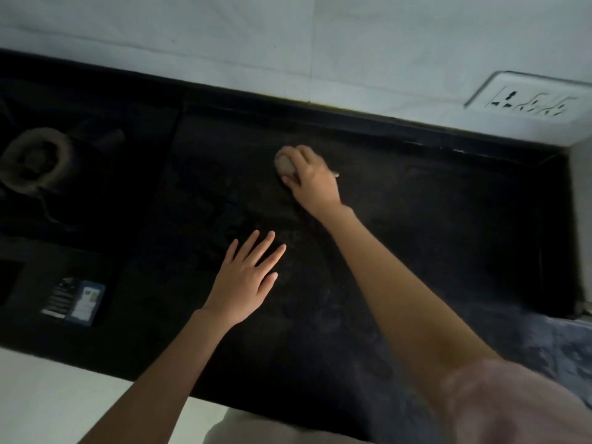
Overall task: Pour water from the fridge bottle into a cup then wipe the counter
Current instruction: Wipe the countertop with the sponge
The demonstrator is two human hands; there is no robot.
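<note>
My right hand (312, 179) reaches far across the black counter (432, 251) and presses a small pale, rounded wiping pad or cloth (285, 165) onto it near the back wall; the pad is blurred and mostly covered by my fingers. My left hand (248, 277) lies flat on the counter closer to me, fingers spread, holding nothing. No bottle or cup is in view.
A gas stove (64, 203) with a round burner (35, 158) sits at the left, with a label on its front. White tiled wall behind carries a socket plate (531, 97) at the right. A pale vertical surface (581, 225) bounds the counter's right end.
</note>
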